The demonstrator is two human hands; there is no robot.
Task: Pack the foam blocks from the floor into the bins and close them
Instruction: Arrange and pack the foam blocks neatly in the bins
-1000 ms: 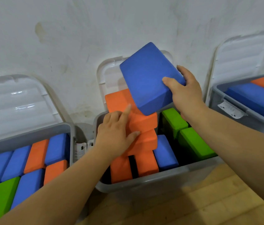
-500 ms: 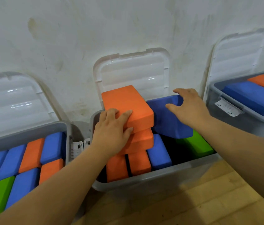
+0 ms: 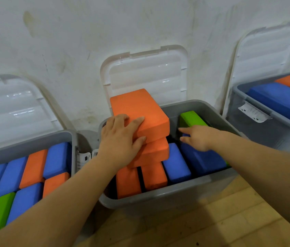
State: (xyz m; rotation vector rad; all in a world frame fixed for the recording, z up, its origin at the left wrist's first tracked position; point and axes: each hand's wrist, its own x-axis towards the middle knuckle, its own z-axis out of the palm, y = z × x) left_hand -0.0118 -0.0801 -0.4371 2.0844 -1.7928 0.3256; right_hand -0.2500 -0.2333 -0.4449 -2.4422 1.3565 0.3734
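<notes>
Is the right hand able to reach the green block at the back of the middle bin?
Probably yes: the green block lies uncovered just beyond the right hand, with nothing between them.

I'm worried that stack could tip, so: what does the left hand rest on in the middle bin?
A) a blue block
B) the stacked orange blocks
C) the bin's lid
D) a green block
B: the left hand lies with straight fingers on the top orange block of the stack in the middle bin.

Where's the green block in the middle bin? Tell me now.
Head view: the green block sits at the back right of the middle bin, just beyond the right hand.
</notes>
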